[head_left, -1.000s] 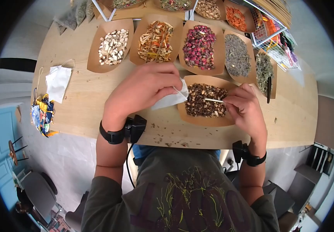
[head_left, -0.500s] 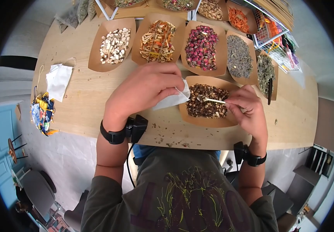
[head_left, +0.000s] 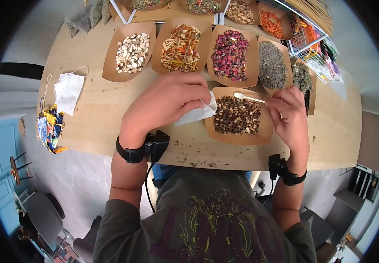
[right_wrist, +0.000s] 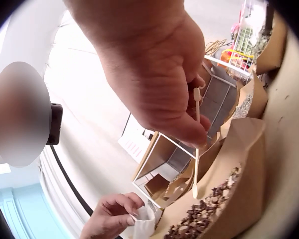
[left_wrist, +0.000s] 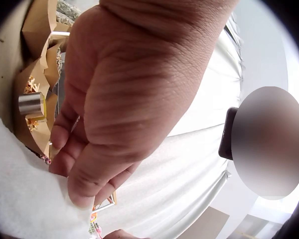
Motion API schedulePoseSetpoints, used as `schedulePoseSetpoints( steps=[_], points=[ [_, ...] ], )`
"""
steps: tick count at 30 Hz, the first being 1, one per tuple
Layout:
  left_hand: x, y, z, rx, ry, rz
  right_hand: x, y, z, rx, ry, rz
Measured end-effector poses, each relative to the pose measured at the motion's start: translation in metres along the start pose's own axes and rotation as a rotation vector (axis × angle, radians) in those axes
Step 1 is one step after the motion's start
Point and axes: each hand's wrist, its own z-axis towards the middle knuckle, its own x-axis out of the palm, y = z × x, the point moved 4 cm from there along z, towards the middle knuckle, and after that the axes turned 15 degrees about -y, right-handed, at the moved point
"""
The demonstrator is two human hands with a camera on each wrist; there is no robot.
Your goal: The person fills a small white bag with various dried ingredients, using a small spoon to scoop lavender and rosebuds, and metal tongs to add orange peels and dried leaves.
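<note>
My left hand (head_left: 169,101) pinches the edge of a white fabric pouch (head_left: 194,115), which hangs at the left end of a brown cardboard tray (head_left: 259,137). Dark brown and tan dried bits (head_left: 237,115) fill that tray. Thumb and fingers of my right hand (head_left: 289,115) pinch the handle of a small pale spoon (head_left: 250,97) above the tray's far side, to the right of the pouch. In the right wrist view the spoon (right_wrist: 197,174) points down over the tray, and the pouch (right_wrist: 144,221) shows a gap at its top.
Behind stand trays of white chips (head_left: 132,53), orange peel strips (head_left: 180,50) with tongs, rosebuds (head_left: 230,55), and grey-purple dried flowers (head_left: 273,65). White pouches (head_left: 69,93) and patterned fabric (head_left: 50,127) lie at left. Wire baskets (head_left: 319,63) stand at right; crumbs dot the front edge.
My right hand has lifted the spoon out of the brown bits and moved it away from me, slightly rightward. My left hand still holds the pouch in nearly the same place.
</note>
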Motion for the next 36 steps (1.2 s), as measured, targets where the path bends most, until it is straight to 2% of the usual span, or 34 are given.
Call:
schedulePoseSetpoints(
  steps=[8,10,22,26,28,33,35,36],
  points=[
    [0.000,0.003,-0.001,0.006,0.000,0.004,0.019,0.009,-0.018,0.027,0.083,0.062],
    [0.001,0.003,-0.001,-0.008,0.009,-0.003,0.023,0.007,-0.021,0.083,0.079,0.167],
    [0.000,0.002,0.000,-0.010,0.010,0.014,0.018,-0.002,-0.021,0.302,0.087,0.381],
    [0.001,0.000,0.001,0.002,0.023,0.011,0.017,0.022,-0.002,0.232,0.035,0.385],
    [0.000,0.000,0.001,-0.011,0.037,0.006,0.019,0.043,0.007,-0.001,-0.003,0.230],
    [0.000,0.001,0.000,-0.001,0.004,0.013,-0.004,0.042,0.007,0.012,-0.051,0.141],
    [-0.001,0.001,0.000,0.015,-0.001,0.025,-0.009,0.039,-0.002,0.069,0.197,0.225],
    [0.000,0.001,0.000,0.001,0.010,0.012,-0.007,0.041,-0.006,0.072,0.198,0.222]
  ],
)
